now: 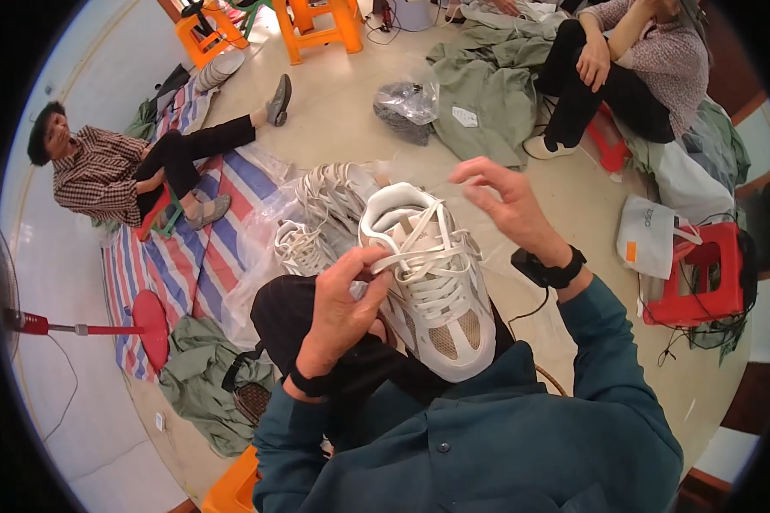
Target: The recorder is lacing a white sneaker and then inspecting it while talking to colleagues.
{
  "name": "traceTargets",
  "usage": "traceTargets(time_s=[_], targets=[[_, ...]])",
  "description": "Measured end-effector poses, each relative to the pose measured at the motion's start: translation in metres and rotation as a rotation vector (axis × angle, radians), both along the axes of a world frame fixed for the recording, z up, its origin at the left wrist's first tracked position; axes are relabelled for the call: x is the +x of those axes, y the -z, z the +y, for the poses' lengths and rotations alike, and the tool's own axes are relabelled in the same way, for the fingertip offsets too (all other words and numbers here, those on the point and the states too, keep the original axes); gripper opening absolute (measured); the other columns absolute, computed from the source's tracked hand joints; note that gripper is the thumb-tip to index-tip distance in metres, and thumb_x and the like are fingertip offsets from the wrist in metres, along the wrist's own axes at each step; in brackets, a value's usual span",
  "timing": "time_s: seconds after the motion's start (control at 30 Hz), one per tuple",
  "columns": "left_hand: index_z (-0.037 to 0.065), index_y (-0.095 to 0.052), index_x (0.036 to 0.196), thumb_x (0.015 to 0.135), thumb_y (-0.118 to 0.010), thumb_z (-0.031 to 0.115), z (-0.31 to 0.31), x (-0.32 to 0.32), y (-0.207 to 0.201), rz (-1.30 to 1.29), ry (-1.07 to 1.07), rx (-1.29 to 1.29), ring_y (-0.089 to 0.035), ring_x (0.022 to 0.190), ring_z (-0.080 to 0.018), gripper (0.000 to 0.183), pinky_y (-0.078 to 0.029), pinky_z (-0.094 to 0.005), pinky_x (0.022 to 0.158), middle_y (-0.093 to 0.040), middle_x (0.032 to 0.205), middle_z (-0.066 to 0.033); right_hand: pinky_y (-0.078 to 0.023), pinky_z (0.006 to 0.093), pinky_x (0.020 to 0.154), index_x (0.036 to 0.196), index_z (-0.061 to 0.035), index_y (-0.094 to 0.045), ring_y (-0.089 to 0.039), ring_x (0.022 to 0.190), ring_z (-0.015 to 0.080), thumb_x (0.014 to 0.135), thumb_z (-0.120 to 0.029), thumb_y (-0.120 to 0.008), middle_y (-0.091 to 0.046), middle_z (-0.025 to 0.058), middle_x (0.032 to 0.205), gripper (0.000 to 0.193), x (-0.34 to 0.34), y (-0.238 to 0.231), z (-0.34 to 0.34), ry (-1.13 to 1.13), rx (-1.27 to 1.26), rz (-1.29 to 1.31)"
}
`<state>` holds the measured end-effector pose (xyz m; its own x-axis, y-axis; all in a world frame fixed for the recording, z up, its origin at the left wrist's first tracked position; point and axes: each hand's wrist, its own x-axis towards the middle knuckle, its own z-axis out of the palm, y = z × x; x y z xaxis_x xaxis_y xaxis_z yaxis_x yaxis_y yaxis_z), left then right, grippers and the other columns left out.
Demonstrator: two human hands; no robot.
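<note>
A white and beige sneaker [466, 338] rests on my lap, its toe toward me and its opening facing away. Its pale shoelace [419, 261] is looped loosely over the tongue. My left hand [346, 299] pinches a length of that lace between thumb and fingers at the shoe's left side. Off to the right, my right hand [509, 205] is raised beyond the shoe, apart from it, with its fingers spread and slightly curled. Just past my knee lie more laced sneakers [338, 192] on clear plastic sheeting.
A person [103, 175] sits at left on a striped sheet [222, 192]; another person [659, 68] sits at upper right beside green cloth [488, 103]. A red stool [701, 274] with cables and a white bag [646, 235] stands right. A red fan base [151, 329] is left.
</note>
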<state>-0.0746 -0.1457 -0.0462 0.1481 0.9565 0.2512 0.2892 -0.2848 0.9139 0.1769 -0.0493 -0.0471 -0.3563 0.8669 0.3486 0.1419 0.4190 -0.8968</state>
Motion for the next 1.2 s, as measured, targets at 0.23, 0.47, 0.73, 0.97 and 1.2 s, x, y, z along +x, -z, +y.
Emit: traceTargets(time_s=[0.23, 0.47, 0.73, 0.97, 1.2], targets=[[-0.001, -0.062, 0.093, 0.075, -0.063, -0.007, -0.006, -0.008, -0.024, 0.226, 0.124, 0.059, -0.060, 0.077, -0.0157, 0.019, -0.049, -0.0253, 0.068, -0.061, 0.099, -0.0098, -0.044, 0.0363, 0.083, 0.093, -0.0046, -0.061, -0.054, 0.094, 0.0289, 0.080, -0.008, -0.059, -0.061, 0.0103, 0.094, 0.014, -0.031, -0.011, -0.001, -0.263, 0.307, -0.275], [0.001, -0.062, 0.089, 0.071, -0.063, -0.008, 0.005, 0.003, -0.027, 0.370, 0.028, 0.321, -0.057, 0.060, -0.0196, 0.020, -0.046, -0.0276, 0.054, -0.059, 0.078, -0.0096, -0.045, 0.0383, 0.073, 0.085, -0.0042, -0.057, -0.055, 0.084, 0.0300, 0.080, -0.009, -0.059, -0.059, 0.0102, 0.084, 0.007, -0.036, -0.018, 0.000, -0.327, 0.213, -0.374], [-0.002, -0.061, 0.092, 0.072, -0.055, -0.007, 0.010, 0.015, 0.011, 0.466, -0.310, 0.570, -0.055, 0.048, -0.0242, 0.021, -0.045, -0.0315, 0.047, -0.056, 0.066, -0.0116, -0.045, 0.0370, 0.075, 0.082, -0.0010, -0.049, -0.056, 0.085, 0.0284, 0.079, -0.002, -0.057, -0.059, 0.0099, 0.093, 0.009, -0.045, -0.009, -0.009, -0.164, 0.416, -0.312], [-0.003, -0.059, 0.107, 0.078, -0.050, -0.001, 0.003, 0.022, 0.013, 0.356, -0.226, 0.493, -0.058, 0.058, -0.0292, 0.031, -0.048, -0.0356, 0.053, -0.056, 0.074, -0.0157, -0.047, 0.0374, 0.071, 0.082, -0.0018, -0.049, -0.059, 0.085, 0.0290, 0.076, -0.002, -0.061, -0.059, 0.0110, 0.092, 0.014, -0.042, -0.011, -0.017, 0.006, 0.700, -0.348], [0.001, -0.059, 0.115, 0.077, -0.052, 0.000, 0.003, 0.021, 0.012, 0.433, -0.193, 0.473, -0.053, 0.054, -0.0263, 0.039, -0.047, -0.0352, 0.052, -0.051, 0.072, -0.0122, -0.046, 0.0345, 0.065, 0.084, -0.0015, -0.051, -0.057, 0.069, 0.0275, 0.082, -0.007, -0.059, -0.058, 0.0111, 0.076, 0.010, -0.020, -0.002, -0.012, -0.043, 0.297, -0.293]])
